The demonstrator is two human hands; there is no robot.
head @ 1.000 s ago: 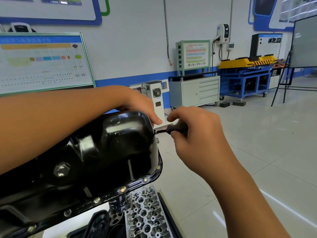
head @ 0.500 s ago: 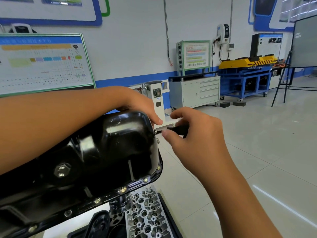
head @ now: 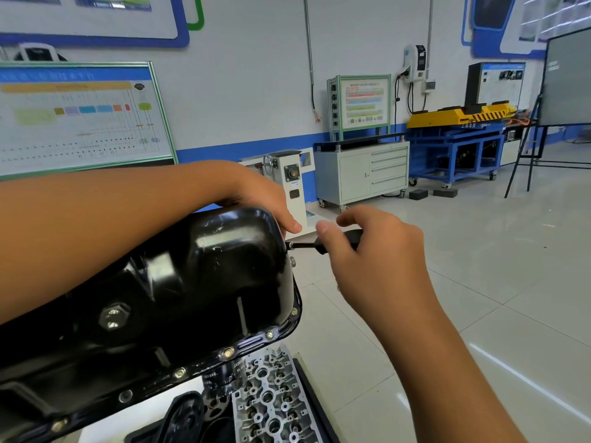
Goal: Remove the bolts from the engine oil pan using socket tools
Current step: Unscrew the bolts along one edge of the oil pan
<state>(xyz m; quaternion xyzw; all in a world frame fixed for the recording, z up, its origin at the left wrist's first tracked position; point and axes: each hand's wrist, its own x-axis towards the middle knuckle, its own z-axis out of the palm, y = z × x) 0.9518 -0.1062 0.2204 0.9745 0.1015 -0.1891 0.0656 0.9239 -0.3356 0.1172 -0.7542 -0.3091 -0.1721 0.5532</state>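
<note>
My right hand (head: 367, 260) pinches the black handle of the socket driver (head: 335, 239) between thumb and curled fingers. The tool's long axis runs nearly level, pointing left from that hand into the far end of the oil pan (head: 192, 282), where its tip meets the pan edge; I cannot see the bolt it sits on. My left hand (head: 265, 199) rests over the top corner of the pan, fingers bent down over the rim just above the driver's tip, steadying it. The right hand is the nearer to the work. The pan lies tilted in front of me, and flange bolts (head: 227, 352) remain along its lower edge. Below sits a cylinder head (head: 271, 401).
</note>
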